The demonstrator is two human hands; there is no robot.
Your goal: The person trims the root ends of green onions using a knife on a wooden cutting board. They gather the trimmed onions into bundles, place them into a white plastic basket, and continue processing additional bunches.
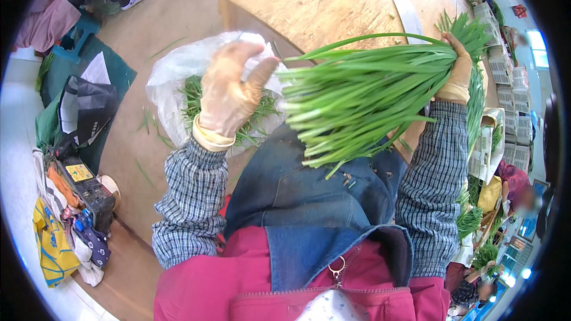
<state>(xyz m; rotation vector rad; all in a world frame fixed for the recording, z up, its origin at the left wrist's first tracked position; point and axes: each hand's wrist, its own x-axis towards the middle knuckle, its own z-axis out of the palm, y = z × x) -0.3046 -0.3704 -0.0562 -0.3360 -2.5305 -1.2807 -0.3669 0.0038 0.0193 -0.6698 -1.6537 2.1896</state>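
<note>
My right hand [459, 71], in a thin glove, grips a thick bunch of long green chive-like leaves [369, 95] near its base, with the cut ends fanning out to the left above my denim apron. My left hand [229, 92], also gloved, hovers with fingers loosely curled and apart, holding nothing, just left of the bunch's cut ends. Under the left hand lies a clear plastic bag [172, 74] with green trimmings inside it.
A large round wooden table [333, 0] lies ahead with a cleaver blade [407, 18] on it. Stacked white crates [505, 77] stand at the right, with other people working nearby. At left are a black scale, cloth bags and a seated person.
</note>
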